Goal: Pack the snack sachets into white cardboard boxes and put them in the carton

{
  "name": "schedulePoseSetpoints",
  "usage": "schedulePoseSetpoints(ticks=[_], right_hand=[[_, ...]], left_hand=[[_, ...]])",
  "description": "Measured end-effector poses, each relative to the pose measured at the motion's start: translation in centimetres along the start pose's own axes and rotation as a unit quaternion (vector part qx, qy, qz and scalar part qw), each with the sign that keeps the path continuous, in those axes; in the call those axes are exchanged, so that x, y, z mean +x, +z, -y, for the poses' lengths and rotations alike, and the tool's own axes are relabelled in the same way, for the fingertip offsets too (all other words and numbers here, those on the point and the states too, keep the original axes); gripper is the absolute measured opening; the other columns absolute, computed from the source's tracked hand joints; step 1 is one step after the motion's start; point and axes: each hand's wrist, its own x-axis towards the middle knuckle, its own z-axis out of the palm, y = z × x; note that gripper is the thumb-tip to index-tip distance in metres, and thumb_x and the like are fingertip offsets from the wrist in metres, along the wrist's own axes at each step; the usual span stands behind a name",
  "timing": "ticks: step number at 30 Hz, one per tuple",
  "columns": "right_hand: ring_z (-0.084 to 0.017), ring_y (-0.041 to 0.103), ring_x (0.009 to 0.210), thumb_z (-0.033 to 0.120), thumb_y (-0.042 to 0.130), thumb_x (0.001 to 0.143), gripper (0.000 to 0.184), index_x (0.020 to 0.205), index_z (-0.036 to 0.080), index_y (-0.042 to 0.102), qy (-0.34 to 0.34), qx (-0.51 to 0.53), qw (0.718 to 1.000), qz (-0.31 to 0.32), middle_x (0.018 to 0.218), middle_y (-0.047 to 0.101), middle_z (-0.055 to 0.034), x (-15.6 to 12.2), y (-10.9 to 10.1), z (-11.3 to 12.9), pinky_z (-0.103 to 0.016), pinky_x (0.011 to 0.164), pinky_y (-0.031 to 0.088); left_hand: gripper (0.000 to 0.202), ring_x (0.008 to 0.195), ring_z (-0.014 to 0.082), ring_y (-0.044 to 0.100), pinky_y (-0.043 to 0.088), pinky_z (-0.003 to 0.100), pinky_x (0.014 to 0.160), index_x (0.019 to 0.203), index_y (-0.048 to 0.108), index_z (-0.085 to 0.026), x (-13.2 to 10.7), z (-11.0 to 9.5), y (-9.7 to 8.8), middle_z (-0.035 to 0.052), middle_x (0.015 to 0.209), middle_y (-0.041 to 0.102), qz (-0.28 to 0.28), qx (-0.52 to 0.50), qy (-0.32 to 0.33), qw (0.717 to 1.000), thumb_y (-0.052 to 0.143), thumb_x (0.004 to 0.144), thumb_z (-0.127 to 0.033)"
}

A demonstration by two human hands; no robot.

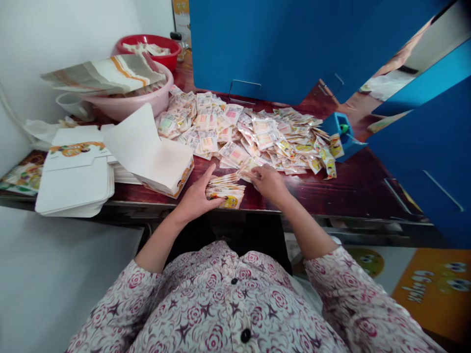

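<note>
A row of small printed sachets (231, 189) is lined up close together at the table's near edge. My left hand (198, 194) curves round its left side, thumb at the front and fingers behind, steadying it. Just right of the row, my right hand (268, 182) pinches a single sachet (249, 168) between thumb and fingertips; part of it is hidden by the fingers. Behind both hands spreads a large loose heap of similar clear-and-yellow sachets (263, 128), lying at mixed angles.
Left of the heap stand an open white carton (167, 164) and a stack of flat cartons (75, 184). Behind them are a pink basin (121, 107) with a striped cloth (106, 73) and a red basin (162, 58). Blue panels (294, 49) border the dark table; a small blue box (340, 132) sits right.
</note>
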Motion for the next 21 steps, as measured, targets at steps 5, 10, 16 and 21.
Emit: schedulePoseSetpoints(ticks=[5,10,16,21], right_hand=[[-0.019,0.062,0.079,0.038,0.066,0.086,0.022,0.092,0.017,0.071,-0.026,0.170,0.984,-0.056,0.090,0.070,-0.0073,2.7,-1.0,1.8,-0.033,0.077,0.049],[-0.020,0.065,0.100,0.020,0.053,0.089,0.036,0.121,0.020,0.068,-0.160,0.201,0.965,0.049,0.112,0.072,-0.0080,4.8,-0.9,5.3,-0.035,0.092,0.048],[-0.021,0.065,0.088,0.050,0.044,0.099,0.039,0.097,0.023,0.072,-0.217,0.141,0.930,0.261,0.099,0.074,-0.0062,4.1,-3.3,6.3,-0.034,0.082,0.049],[-0.037,0.059,0.119,0.046,0.082,0.070,0.082,0.140,0.015,0.051,-0.242,-0.006,0.950,0.195,0.134,0.062,-0.0194,0.8,-2.8,8.3,-0.046,0.098,0.048]], left_hand=[[0.098,0.126,0.0314,0.061,0.044,0.052,0.112,0.159,0.023,-0.023,0.1,0.2,-0.1,0.0159,0.139,0.061,0.009,0.009,0.018,1.000,0.076,0.076,-0.031],[0.099,0.128,0.0314,0.060,0.045,0.051,0.112,0.159,0.022,-0.026,0.1,-0.2,-0.1,0.0145,0.141,0.059,0.021,0.008,0.018,1.000,0.076,0.076,-0.029],[0.095,0.141,0.0344,0.047,0.041,0.052,0.116,0.156,0.025,-0.027,-0.2,0.7,0.4,0.0155,0.155,0.044,-0.042,0.025,0.037,0.998,0.077,0.076,-0.030],[0.097,0.142,0.0356,0.045,0.040,0.053,0.116,0.157,0.023,-0.026,0.2,1.3,0.1,0.0171,0.155,0.042,-0.023,0.014,0.031,0.999,0.078,0.078,-0.035]])
